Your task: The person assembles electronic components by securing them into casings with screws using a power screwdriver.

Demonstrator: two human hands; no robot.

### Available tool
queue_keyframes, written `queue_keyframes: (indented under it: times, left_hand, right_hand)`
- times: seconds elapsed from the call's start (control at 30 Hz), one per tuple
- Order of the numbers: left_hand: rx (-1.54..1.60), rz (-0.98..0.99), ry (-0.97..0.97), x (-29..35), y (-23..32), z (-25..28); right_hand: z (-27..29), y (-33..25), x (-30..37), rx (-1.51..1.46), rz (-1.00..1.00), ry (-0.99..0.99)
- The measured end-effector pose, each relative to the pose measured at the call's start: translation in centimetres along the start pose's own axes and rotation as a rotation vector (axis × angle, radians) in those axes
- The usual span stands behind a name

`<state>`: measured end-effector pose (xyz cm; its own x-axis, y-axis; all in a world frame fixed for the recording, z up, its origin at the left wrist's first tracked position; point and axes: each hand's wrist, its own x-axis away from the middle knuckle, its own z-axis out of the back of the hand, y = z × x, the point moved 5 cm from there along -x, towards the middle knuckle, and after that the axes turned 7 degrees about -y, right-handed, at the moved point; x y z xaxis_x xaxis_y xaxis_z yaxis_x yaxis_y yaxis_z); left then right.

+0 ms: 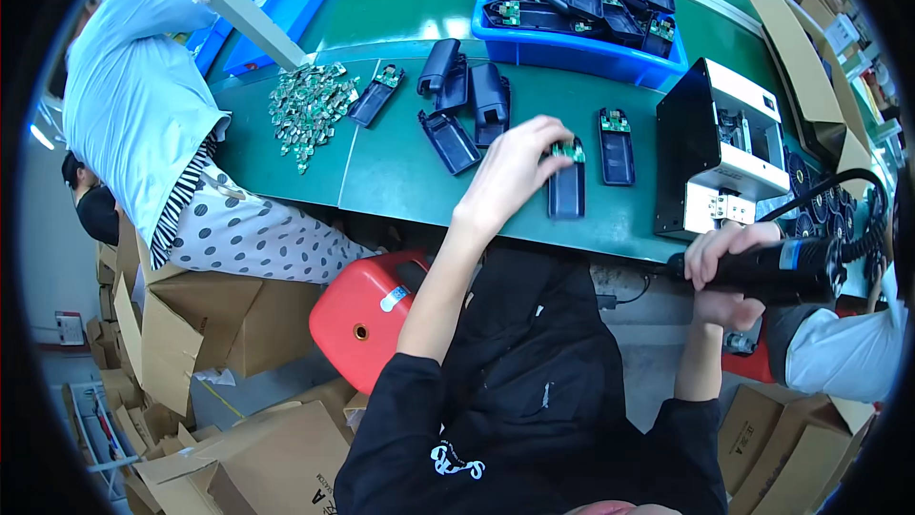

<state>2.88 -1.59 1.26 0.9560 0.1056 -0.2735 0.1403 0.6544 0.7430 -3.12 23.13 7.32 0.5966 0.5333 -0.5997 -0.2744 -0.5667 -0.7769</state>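
Note:
My left hand [515, 170] reaches over the bench, thumb and fingers closed about a small green circuit board [570, 150] at the far end of a black plastic housing half [567, 193]. Whether the fingertips also grip the housing's edge is hidden. My right hand [717, 262] is wrapped around a black electric screwdriver [777, 270], which lies sideways beyond the bench's near edge, its tip end pointing left. Right of the left hand, another housing half [617, 155] carrying a green board rests on the bench. Several black housings [491, 100] lie just beyond my left hand.
A black-and-white screw feeder [701, 148] stands at the right. Behind is a blue bin [581, 50] heaped with housings. Small boards [310, 105] are piled at the left, near a co-worker's light-blue sleeve [143, 86]. A red stool [367, 324] and cardboard boxes [238, 324] stand below.

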Motion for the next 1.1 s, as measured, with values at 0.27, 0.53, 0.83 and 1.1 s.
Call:
queue_keyframes:
  times: [0.27,0.53,0.83,1.1]
  left_hand:
    - [-0.34,-0.025,0.273,-1.8,1.1,2.0]
    - [-0.547,0.273,0.537,7.6,-2.2,11.6]
    - [-0.699,0.145,0.232,6.3,-10.7,18.8]
    - [-0.598,0.204,0.013,6.0,-9.5,18.6]
  right_hand:
    - [0.8,-0.8,0.7,0.022,0.064,-0.128]
    - [6.6,-3.8,0.7,0.019,0.047,-0.036]
    - [5.9,-3.6,-0.5,0.146,0.034,0.027]
    - [6.6,-4.6,-0.3,0.153,0.025,0.073]
